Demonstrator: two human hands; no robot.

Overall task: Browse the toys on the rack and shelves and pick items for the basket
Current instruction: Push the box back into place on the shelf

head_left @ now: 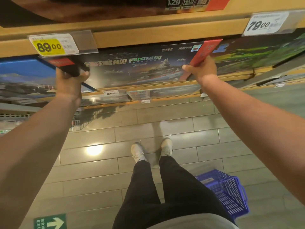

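Gripping the two ends of a long dark box [132, 70], the person stands facing the shelves with both arms stretched forward. The left hand [70, 83] curls round the box's left end, thumb on the front face and fingers wrapped behind the black and red corner. The right hand [202, 69] clasps the right end, thumb laid across the front and fingers hidden behind the red side panel. The box sits in the shelf [148, 33] opening, its front printed with a warship, small aircraft and green lettering.

To the left of the box stands a blue box [24, 75], touching or just beside it; I cannot tell which. To the right lies a green box [264, 53]. On the wooden shelf edge above, a yellow tag [48, 47] reads 89.00 above the left hand, and a white tag [264, 23] reads 79.00 toward the right. Lower shelves carry more boxes and small tags, one reading 109.00 [111, 93].

Down on the grey tiled floor [99, 179], the person's pale shoes [137, 152] point toward the shelves, below black trousers [165, 195]. The blue basket [229, 192] stands on the floor just beside the right leg, well apart from the box; what it holds is hard to make out. A green exit sign [50, 221] with an arrow is stuck to the floor near the left.
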